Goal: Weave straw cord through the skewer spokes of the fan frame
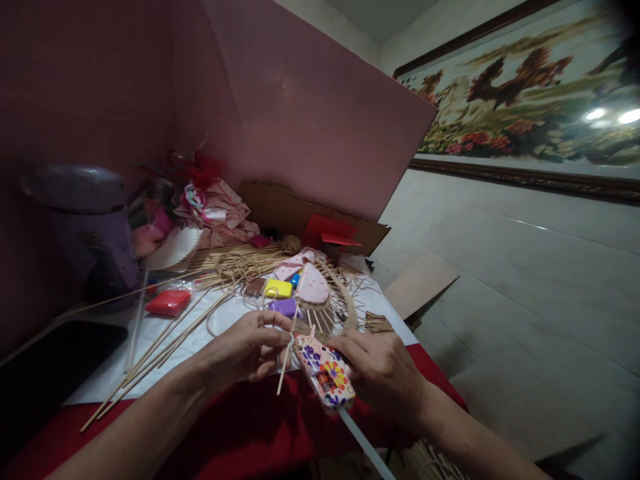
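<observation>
My right hand is wrapped round a glue gun with a flower pattern. A pale glue stick sticks out of its lower end. Between the fingers of my left hand is a thin wooden stick, held tilted beside the gun's nozzle. Just beyond the hands lies a round piece of twine and radiating sticks, with a pink dotted fabric patch at its middle. The gun and right hand hide its near edge.
Yellow, purple and red packets lie on the white sheet. Several long sticks cross the left side. A black flat object lies at near left, a purple container behind it. Cardboard stands at the back.
</observation>
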{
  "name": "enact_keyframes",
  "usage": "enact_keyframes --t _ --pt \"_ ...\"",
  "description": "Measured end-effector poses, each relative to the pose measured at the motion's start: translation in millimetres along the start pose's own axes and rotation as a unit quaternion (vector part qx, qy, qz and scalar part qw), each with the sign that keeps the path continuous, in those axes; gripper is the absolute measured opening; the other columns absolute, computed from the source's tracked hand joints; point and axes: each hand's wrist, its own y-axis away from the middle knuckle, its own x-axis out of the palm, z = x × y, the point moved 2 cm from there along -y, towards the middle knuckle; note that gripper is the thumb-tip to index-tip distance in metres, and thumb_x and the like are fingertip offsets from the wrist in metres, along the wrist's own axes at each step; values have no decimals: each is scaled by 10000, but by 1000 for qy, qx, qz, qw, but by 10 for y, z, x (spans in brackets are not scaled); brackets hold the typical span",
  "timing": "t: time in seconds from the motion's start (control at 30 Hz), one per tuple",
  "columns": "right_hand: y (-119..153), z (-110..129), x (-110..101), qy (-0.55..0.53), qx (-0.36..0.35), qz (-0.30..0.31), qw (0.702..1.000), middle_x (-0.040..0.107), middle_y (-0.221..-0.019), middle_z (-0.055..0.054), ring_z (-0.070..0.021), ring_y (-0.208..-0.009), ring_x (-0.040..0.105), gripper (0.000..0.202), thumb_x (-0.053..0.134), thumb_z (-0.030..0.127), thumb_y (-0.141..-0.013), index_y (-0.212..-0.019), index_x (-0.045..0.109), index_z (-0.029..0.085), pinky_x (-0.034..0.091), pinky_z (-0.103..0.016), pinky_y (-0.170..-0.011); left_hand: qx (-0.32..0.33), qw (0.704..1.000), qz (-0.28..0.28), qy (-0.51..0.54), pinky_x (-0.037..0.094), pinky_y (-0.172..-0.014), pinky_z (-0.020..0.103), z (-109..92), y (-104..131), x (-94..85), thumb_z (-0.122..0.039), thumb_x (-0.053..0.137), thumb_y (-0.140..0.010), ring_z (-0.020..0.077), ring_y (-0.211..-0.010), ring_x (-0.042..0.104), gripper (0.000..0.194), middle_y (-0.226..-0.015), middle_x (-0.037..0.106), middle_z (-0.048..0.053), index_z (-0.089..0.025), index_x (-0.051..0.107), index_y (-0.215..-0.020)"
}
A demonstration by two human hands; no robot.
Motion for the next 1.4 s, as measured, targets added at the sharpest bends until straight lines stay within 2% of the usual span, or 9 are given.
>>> enact_keyframes --t 0.17,0.4,0.5,0.7,0.97,1.4 --pt "11 -1 27 -25 3 -13 1000 631 -711 -19 -131 -618 561 258 427 85 -761 -945 592 161 343 -255 -527 -5 1000 -8 5 175 -302 159 -23 12 24 -187 628 -687 42 -266 379 182 -451 574 -17 -152 524 -831" --pt "20 4 30 -4 -3 -34 999 603 -687 -14 -135 -586 531 264 445 84 -757 -967 584 162 308 -257 -499 -4 1000 -3 -9 158 -293 165 -13 16 33 -182 614 -695 42 -267 369 195 -485 608 8 -158 505 -854" --pt "17 -5 12 -9 -1 -40 999 593 -683 -15 -134 -575 528 264 440 82 -758 -965 583 162 313 -255 -499 -18 1000 4 -22 148 -289 164 8 22 30 -192 627 -689 46 -271 370 216 -502 617 15 -159 505 -863" --pt "64 -6 -71 -46 2 -45 998 605 -681 -11 -123 -548 522 248 449 94 -780 -975 584 169 318 -243 -485 -8 1000 5 -21 163 -293 158 10 15 0 -175 604 -705 52 -285 383 218 -494 600 3 -158 507 -899" --pt "157 -17 10 -78 16 -8 997 627 -720 -26 -139 -616 563 239 471 104 -757 -955 589 165 338 -249 -518 -13 999 4 -31 158 -290 158 -1 29 19 -163 580 -709 51 -278 382 192 -516 629 30 -159 490 -877" --pt "127 -4 62 -80 24 5 997 638 -744 -14 -131 -630 557 255 476 91 -741 -957 582 179 323 -254 -527 -12 1000 9 -28 165 -278 147 -7 10 41 -177 599 -690 49 -269 389 196 -522 642 35 -150 507 -862"
